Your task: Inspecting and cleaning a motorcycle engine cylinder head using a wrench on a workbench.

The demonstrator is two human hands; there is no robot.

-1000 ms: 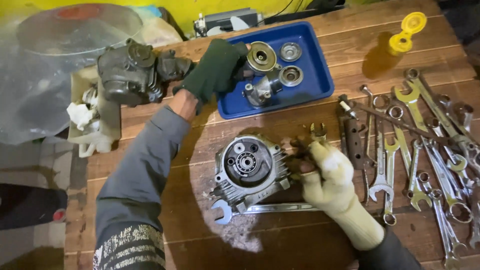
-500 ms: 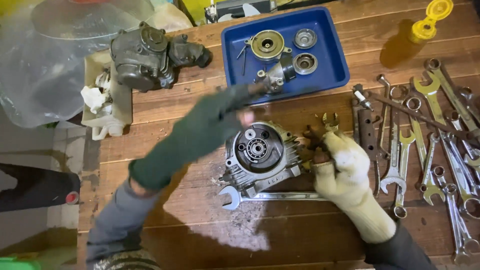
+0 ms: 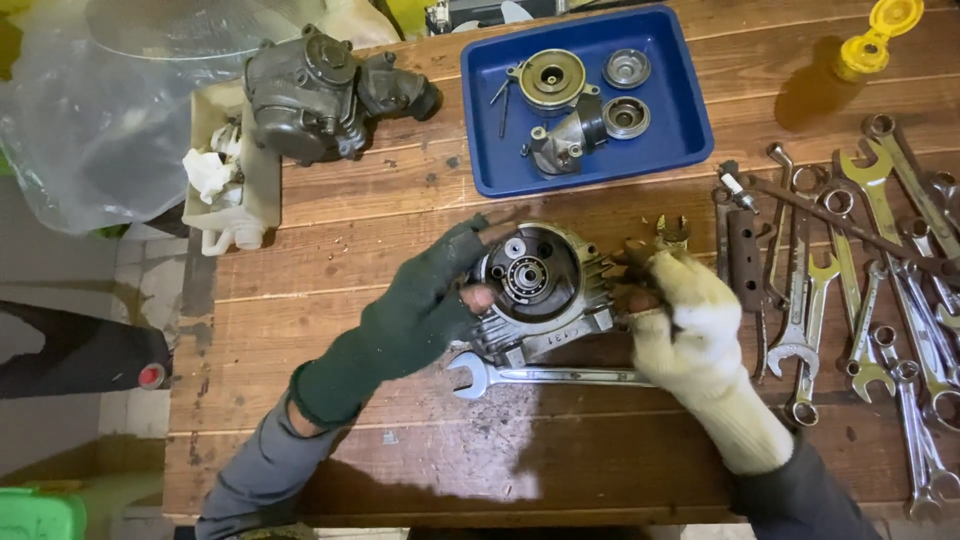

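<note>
Head view: both hands brace a round grey cast-metal housing with a bearing in its open face (image 3: 535, 285) near the middle of the wooden plank surface (image 3: 400, 400). The left hand (image 3: 425, 305), in a dark green fingerless glove, cups the housing's left rim, bare fingertips touching the face, apparently to keep it tilted up. The right hand (image 3: 680, 320), in a cream knitted glove, presses against the housing's right side; its fingers curl there, though I cannot tell whether they close around anything. A long silver open-ended spanner (image 3: 545, 376) lies flat just below the housing. Towards the far edge sits a blue plastic tray (image 3: 690, 120) holding smaller round parts, kept together. A dark grey pump-like body (image 3: 320, 90) sits at the far left, and a row of spanners (image 3: 880, 300) lies along the right edge.
</note>
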